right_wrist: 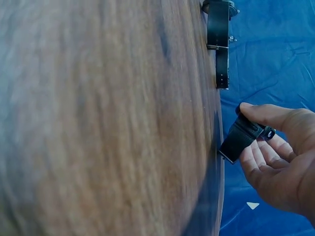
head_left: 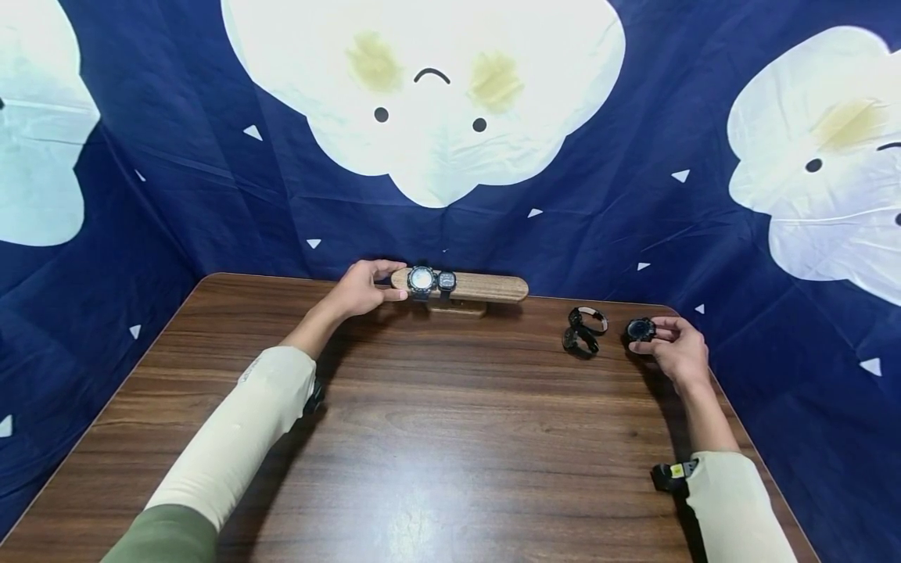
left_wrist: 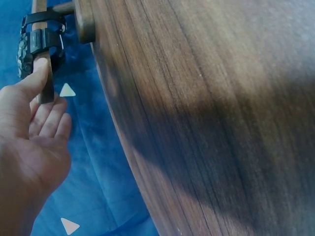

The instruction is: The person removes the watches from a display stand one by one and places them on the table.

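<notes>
A wooden watch stand (head_left: 493, 287) stands near the table's back edge, with a round-faced watch (head_left: 421, 279) and a smaller square-faced watch (head_left: 446, 281) strapped round its bar. My left hand (head_left: 360, 289) grips the bar's left end between thumb and fingers, beside the round-faced watch. In the left wrist view the thumb lies against the bar, close to the dark straps. At the back right, my right hand (head_left: 679, 349) pinches a black watch (head_left: 640, 330) by its case. Its strap (right_wrist: 238, 142) hangs down in the right wrist view; whether it touches the table I cannot tell.
Two more dark-strapped watches, one upper (head_left: 588, 320) and one lower (head_left: 580, 342), lie together left of my right hand. A blue cloth (head_left: 281, 195) with white cloud shapes hangs behind the brown wooden table (head_left: 450, 414).
</notes>
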### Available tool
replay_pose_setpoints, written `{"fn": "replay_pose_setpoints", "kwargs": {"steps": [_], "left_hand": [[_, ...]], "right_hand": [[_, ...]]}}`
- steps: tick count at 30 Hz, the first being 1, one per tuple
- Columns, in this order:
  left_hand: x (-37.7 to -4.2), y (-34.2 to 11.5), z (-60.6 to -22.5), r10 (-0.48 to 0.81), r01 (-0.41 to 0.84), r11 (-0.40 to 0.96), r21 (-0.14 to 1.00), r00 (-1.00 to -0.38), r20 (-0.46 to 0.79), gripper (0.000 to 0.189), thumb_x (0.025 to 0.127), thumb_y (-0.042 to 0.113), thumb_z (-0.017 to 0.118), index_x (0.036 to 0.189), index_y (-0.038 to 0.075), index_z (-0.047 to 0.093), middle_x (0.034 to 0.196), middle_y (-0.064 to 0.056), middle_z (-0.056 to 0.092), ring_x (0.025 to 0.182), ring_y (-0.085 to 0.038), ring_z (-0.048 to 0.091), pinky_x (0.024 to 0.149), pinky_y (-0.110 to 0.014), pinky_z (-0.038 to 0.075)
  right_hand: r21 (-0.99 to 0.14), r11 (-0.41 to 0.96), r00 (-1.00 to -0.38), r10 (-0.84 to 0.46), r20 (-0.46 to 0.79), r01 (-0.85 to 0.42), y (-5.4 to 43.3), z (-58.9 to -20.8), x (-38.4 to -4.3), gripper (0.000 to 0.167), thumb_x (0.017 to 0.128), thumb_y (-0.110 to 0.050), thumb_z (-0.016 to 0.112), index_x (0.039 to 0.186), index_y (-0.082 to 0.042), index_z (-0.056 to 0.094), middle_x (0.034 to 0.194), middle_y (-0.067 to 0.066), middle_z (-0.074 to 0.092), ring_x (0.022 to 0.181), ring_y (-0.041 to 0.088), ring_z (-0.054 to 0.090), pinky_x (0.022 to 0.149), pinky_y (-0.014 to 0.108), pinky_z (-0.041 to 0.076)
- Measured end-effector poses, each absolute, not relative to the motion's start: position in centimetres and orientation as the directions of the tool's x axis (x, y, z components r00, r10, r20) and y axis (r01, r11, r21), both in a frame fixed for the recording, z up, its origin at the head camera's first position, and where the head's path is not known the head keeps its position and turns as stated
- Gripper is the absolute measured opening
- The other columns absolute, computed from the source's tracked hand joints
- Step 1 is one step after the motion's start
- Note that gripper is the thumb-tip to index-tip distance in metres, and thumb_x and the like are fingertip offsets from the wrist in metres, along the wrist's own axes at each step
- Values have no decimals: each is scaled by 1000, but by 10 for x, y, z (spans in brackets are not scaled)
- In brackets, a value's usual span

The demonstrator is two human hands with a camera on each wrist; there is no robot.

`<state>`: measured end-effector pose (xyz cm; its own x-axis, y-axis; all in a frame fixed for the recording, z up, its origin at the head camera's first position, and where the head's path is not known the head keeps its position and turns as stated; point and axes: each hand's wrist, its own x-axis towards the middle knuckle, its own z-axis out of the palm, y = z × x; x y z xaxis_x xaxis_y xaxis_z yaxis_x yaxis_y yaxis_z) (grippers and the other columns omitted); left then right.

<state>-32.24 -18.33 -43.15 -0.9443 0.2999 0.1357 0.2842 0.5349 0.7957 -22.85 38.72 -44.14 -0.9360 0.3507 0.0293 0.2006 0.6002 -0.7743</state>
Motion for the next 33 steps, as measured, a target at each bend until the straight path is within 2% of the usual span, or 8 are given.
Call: {"fn": "replay_pose_setpoints", "kwargs": {"steps": [12,20,23,28,33], "left_hand": [[-322,-183,-431,300,281,535,796,-945,132,62,95,12,90,150,-1,66,146,-21,71,140,-40,64,122,-54,44],[-323,-183,-431,301,284,540,792,-944,133,62,95,13,90,150,-1,66,147,-21,70,140,-40,64,122,-54,44],[-323,-182,-431,296,280,543,792,-946,131,61,95,13,90,150,0,67,147,-21,70,140,-39,64,122,-54,44],[-322,-181,-430,293,272,547,791,-948,123,62,95,15,90,151,1,67,147,-20,70,141,-39,63,122,-54,44],[-320,-182,-429,285,254,552,795,-953,107,62,96,17,90,152,3,66,150,-20,68,144,-39,61,123,-55,44]], "right_hand": [[-798,573,-945,327,13,188,385,-445,-230,77,82,-1,96,149,3,59,140,28,68,84,-12,58,69,13,56],[-849,513,-954,299,40,125,381,-446,-229,73,83,5,92,148,7,60,132,29,73,77,-14,66,72,11,56],[-856,503,-954,297,46,116,381,-446,-229,72,83,6,92,148,7,61,127,24,76,77,-14,68,72,10,55],[-837,529,-947,318,42,140,381,-444,-228,70,84,1,93,147,4,63,120,12,80,84,-13,65,74,9,55],[-810,562,-938,343,44,168,380,-441,-227,67,86,-6,93,147,0,66,126,14,79,89,-11,62,77,8,52]]}}
